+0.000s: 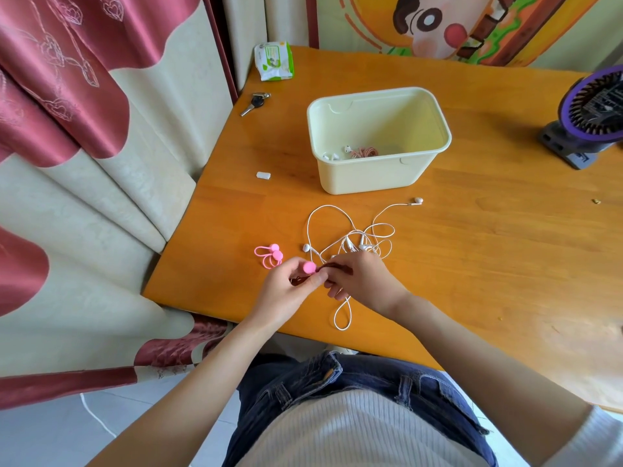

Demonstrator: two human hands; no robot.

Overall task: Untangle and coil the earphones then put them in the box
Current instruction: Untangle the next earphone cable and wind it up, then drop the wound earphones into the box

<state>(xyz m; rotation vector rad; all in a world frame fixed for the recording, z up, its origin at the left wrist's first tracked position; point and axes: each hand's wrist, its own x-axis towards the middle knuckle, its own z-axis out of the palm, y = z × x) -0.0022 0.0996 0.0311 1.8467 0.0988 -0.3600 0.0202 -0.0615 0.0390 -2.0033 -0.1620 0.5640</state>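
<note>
Most of the dark cord is buried between the fingers at lower centre, so its length and ends cannot be made out. The left hand and right hand meet there: the left pinches a tie with a round pink rubbery button, and the right's curled fingers pinch the cord. Just above them lies a tangle of thin, glossy white earphones on the surface; one loop runs under the right hand and out towards the lower edge, and one bud lies apart towards the box. That box is cream plastic, rectangular with rounded corners and open; its near wall hides part of a pink coil and some white buds inside. Spare ties lie left of the hands. The surface is smooth orange wood with visible grain. A purple fan is cut off at the right edge. Keys and a wipes pack sit at upper left, beside a red-and-cream embroidered curtain. A cartoon poster fills the top.
</note>
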